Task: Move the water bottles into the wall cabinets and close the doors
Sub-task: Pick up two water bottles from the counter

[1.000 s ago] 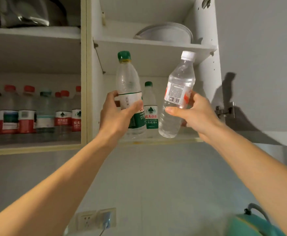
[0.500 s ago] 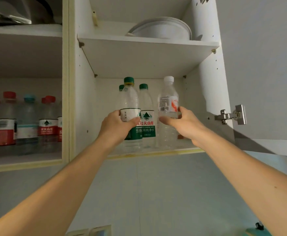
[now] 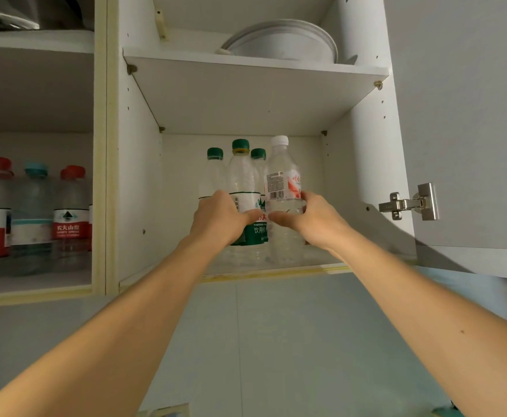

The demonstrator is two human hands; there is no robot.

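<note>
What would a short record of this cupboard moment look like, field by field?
left hand: grips green-capped bottle
right hand: grips white-capped bottle
both bottles: upright on the lower shelf, side by side
behind them: two more green-capped bottles
upper shelf: white dishes
left compartment: red- and blue-capped bottles
cabinet door: open

Two held bottles (image 3: 244, 188) (image 3: 283, 182) stand side by side in the right cabinet (image 3: 363, 164), before two others (image 3: 215, 170).
</note>
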